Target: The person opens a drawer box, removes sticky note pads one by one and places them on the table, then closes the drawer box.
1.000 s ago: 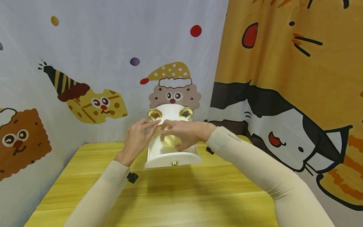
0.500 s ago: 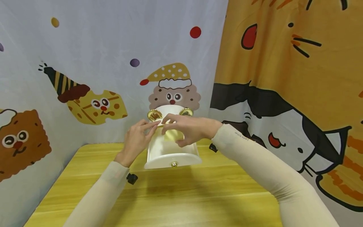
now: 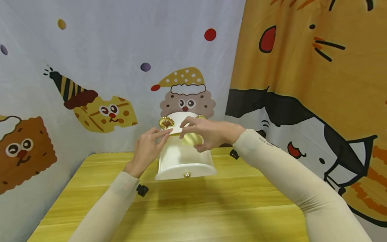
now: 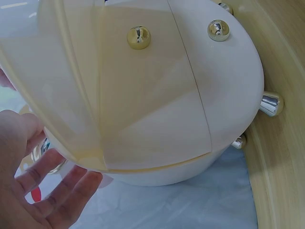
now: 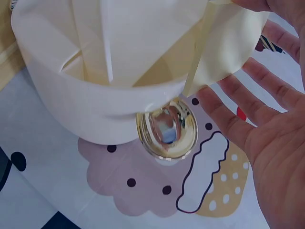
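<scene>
A white clock-shaped box [image 3: 184, 153] with a gold bell [image 3: 166, 123] at its upper left stands on the table; the right bell is mostly hidden in the head view. Its front carries a gold knob [image 3: 187, 175], and the left wrist view shows a second knob [image 4: 138, 38] on a cream panel. My left hand [image 3: 146, 149] pinches the box's upper left edge between thumb and index finger, other fingers loosely bent. My right hand [image 3: 210, 132] holds a thin pale yellow piece [image 5: 228, 43] between thumb and fingers; whether it joins the box cannot be told.
The wooden table [image 3: 169, 211] reaches toward me below the box. A printed cartoon curtain [image 3: 121, 67] hangs close behind, and an orange one [image 3: 296, 60] on the right. Gold feet [image 4: 271, 104] stick out under the box. A small black device [image 3: 142, 190] sits at my left wrist.
My right hand has moved right and slightly up with the pale yellow piece, which has shifted right across the box front and now covers most of the right bell. My left hand has barely moved.
</scene>
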`<state>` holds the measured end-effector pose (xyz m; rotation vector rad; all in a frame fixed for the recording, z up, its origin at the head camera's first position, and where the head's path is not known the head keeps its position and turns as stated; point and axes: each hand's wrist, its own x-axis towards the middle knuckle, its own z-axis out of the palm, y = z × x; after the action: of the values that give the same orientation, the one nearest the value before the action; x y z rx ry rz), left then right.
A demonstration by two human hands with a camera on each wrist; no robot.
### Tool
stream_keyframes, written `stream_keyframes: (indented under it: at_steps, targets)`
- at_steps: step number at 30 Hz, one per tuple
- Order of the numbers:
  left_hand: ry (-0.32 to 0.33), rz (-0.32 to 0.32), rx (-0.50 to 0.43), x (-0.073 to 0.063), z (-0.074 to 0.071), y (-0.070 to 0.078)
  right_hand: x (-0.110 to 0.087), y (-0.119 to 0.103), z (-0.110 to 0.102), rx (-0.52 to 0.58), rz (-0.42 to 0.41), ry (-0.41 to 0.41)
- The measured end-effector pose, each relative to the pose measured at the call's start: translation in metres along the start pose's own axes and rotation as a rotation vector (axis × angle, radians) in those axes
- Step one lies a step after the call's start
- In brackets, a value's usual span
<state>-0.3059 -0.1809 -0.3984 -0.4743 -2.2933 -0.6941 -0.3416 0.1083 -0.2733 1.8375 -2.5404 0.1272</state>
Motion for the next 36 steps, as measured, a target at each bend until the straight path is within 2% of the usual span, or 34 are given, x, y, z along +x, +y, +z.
stream_keyframes:
  at_steps: [6,19,36]
  targets:
    - [-0.019,-0.024,-0.002,0.0,0.001,-0.001,-0.006,0.007,-0.002,0.01,0.001,0.051]
    - [0.005,-0.016,-0.008,0.001,-0.003,-0.004,-0.02,0.02,-0.002,0.015,0.013,0.104]
    - [-0.008,-0.037,-0.009,-0.002,0.001,0.001,-0.056,0.038,0.016,0.049,0.068,0.176]
